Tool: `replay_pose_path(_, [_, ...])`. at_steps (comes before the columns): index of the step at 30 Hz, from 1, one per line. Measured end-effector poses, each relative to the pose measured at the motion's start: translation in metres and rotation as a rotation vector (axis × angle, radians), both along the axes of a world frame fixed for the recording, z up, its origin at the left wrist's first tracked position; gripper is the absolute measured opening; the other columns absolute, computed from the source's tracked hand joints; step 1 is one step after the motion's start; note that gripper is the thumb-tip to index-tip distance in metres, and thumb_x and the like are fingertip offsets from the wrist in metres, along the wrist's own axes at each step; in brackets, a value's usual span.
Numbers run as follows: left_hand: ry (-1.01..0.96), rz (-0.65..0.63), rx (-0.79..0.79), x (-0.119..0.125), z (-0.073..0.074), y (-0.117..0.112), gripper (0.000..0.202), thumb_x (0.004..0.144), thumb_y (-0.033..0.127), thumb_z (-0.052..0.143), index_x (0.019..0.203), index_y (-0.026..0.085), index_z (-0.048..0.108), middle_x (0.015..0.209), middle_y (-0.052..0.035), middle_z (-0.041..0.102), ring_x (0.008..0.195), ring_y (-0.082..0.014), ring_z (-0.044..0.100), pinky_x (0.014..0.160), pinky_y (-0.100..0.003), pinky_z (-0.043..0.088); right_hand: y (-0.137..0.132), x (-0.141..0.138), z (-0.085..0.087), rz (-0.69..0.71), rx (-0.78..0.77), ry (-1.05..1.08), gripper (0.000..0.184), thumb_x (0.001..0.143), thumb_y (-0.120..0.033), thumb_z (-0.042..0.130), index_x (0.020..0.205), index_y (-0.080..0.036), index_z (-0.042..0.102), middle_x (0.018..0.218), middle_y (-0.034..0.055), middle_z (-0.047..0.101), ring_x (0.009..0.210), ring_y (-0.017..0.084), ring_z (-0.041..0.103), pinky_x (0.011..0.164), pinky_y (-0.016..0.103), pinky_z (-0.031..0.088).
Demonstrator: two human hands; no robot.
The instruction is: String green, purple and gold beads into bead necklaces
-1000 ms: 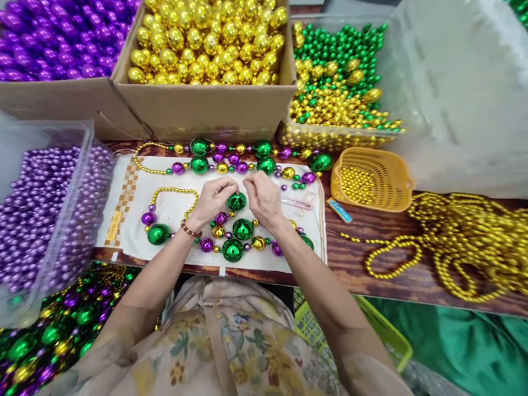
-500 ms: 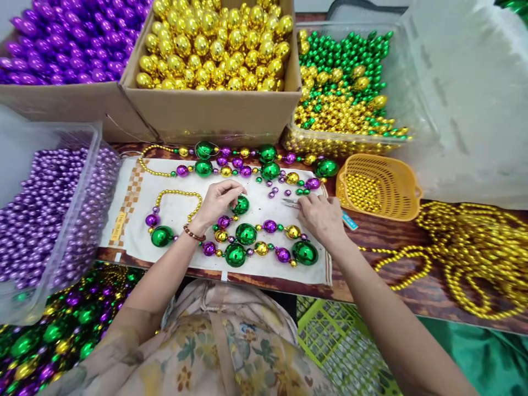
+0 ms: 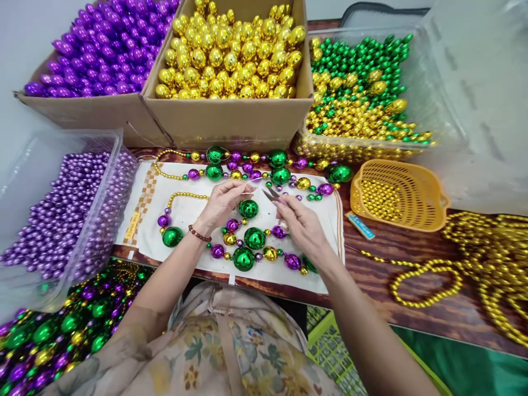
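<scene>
My left hand (image 3: 223, 204) pinches a thin pale string (image 3: 254, 180), whose end sticks out to the right of the fingertips. In my right hand (image 3: 303, 225) is a small pair of metal snips (image 3: 271, 194), blades pointing left toward the string with a gap between them. Below the hands, a bead necklace (image 3: 254, 238) of large green, purple and gold beads lies on the white cloth (image 3: 148, 253). Part of it is hidden under my right hand. A second strand (image 3: 280, 175) of similar beads runs along the cloth's far edge, with several loose small beads (image 3: 314, 197) near it.
Boxes of purple beads (image 3: 103, 55) and gold beads (image 3: 231, 55) stand at the back. Clear tubs hold lilac beads (image 3: 61, 214) and green and gold beads (image 3: 355, 99). An orange basket (image 3: 416, 206), a blue-labelled item (image 3: 361, 226) and gold bead strands (image 3: 490, 264) lie right.
My right hand has brought the snips leftward, close to my left hand's fingertips. The string now shows between the hands. The whole view has shifted slightly.
</scene>
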State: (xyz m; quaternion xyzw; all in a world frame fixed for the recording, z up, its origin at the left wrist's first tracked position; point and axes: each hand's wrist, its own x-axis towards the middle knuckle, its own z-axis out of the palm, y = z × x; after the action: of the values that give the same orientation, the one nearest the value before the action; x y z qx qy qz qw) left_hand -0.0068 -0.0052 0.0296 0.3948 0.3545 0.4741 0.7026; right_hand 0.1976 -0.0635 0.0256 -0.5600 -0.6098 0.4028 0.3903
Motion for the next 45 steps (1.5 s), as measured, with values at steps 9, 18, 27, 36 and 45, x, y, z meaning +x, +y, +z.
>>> replay_pose_path(9, [0.027, -0.027, 0.061, -0.001, -0.003, -0.001, 0.018, 0.077, 0.037, 0.081, 0.077, 0.019, 0.077, 0.095, -0.0069, 0.076, 0.095, -0.0166, 0.07, 0.096, -0.035, 0.053, 0.009, -0.029, -0.006, 0.003, -0.187, 0.368, 0.038, 0.086, -0.056, 0.065, 0.101, -0.022, 0.072, 0.081, 0.0017, 0.06, 0.06, 0.012, 0.051, 0.055, 0.028, 0.046])
replay_pose_path(18, [0.089, -0.117, 0.13, -0.003, -0.002, -0.001, 0.021, 0.081, 0.038, 0.077, 0.08, 0.018, 0.077, 0.088, -0.007, 0.075, 0.084, -0.0151, 0.069, 0.089, -0.033, 0.054, 0.009, -0.03, 0.007, 0.041, -0.422, 0.603, 0.044, 0.077, -0.06, 0.074, 0.089, -0.02, 0.063, 0.072, -0.0047, 0.047, 0.047, 0.005, 0.036, 0.041, 0.02, 0.021])
replay_pose_path(27, [0.203, -0.157, 0.165, -0.005, -0.001, 0.002, 0.021, 0.083, 0.038, 0.074, 0.082, 0.017, 0.077, 0.09, -0.008, 0.076, 0.088, -0.0161, 0.069, 0.088, -0.033, 0.054, 0.008, -0.027, 0.001, 0.04, -0.455, 0.699, 0.042, 0.075, -0.057, 0.078, 0.085, -0.017, 0.067, 0.065, -0.0071, 0.034, 0.046, 0.002, 0.019, 0.043, 0.021, 0.01])
replay_pose_path(36, [0.225, -0.148, 0.078, -0.004, -0.007, 0.0, 0.017, 0.082, 0.034, 0.075, 0.084, 0.017, 0.079, 0.097, -0.0099, 0.078, 0.092, -0.017, 0.073, 0.09, -0.032, 0.057, 0.003, 0.021, -0.006, -0.019, -0.421, 0.47, 0.046, 0.076, -0.057, 0.076, 0.1, -0.017, 0.073, 0.068, -0.0034, 0.048, 0.05, 0.006, 0.036, 0.044, 0.021, 0.024])
replay_pose_path(45, [0.24, -0.069, 0.101, -0.004, -0.014, 0.002, 0.018, 0.081, 0.036, 0.078, 0.082, 0.018, 0.078, 0.091, -0.0075, 0.078, 0.086, -0.015, 0.072, 0.084, -0.029, 0.059, -0.03, 0.111, -0.045, -0.167, -0.141, -0.528, 0.031, 0.094, -0.038, 0.056, 0.108, -0.015, 0.071, 0.1, 0.0121, 0.074, 0.087, 0.023, 0.064, 0.078, 0.036, 0.047])
